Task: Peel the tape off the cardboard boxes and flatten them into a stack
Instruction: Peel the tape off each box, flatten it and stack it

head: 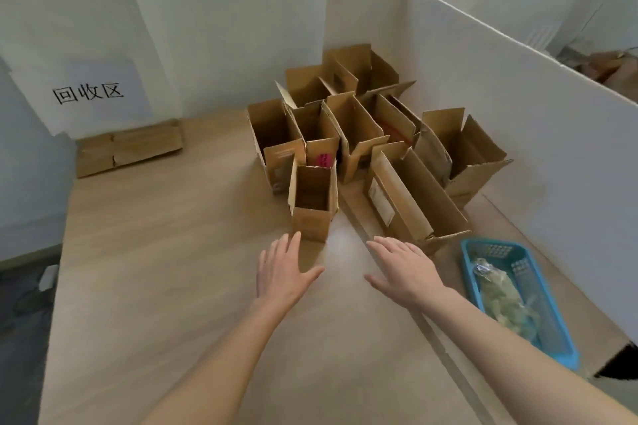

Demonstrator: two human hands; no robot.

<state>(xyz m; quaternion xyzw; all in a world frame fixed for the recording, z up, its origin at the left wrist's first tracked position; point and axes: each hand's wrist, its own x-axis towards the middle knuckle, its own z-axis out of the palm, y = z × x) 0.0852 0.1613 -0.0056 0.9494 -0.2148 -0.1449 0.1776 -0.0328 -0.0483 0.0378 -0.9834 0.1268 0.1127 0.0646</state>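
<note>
Low in the middle of the frame, our two hands were stretched out flat over the wooden table (179,286), palms down, fingers straight. They were apart and held nothing. Our left hand (283,272) was a bit left of center and our right hand (404,271) a bit right of center.

Just past our left fingertips stood a small open box (312,202). It stood upright with its open top facing up, so its long side ran up and down. Our left hand was nearer to it; the fingertips were just beside its bottom edge. We think that box was the next one to pick up.

Just past our right hand lay a long flat box (414,197), tipped on its side, running up and left in the frame. Beside our right arm sat a blue basket (566,352) with crumpled tape in it.

Farther back, more open boxes (355,121) crowded together against a white board (518,114). At the upper left, flattened cardboard (129,148) lay under a paper sign (89,93).
</note>
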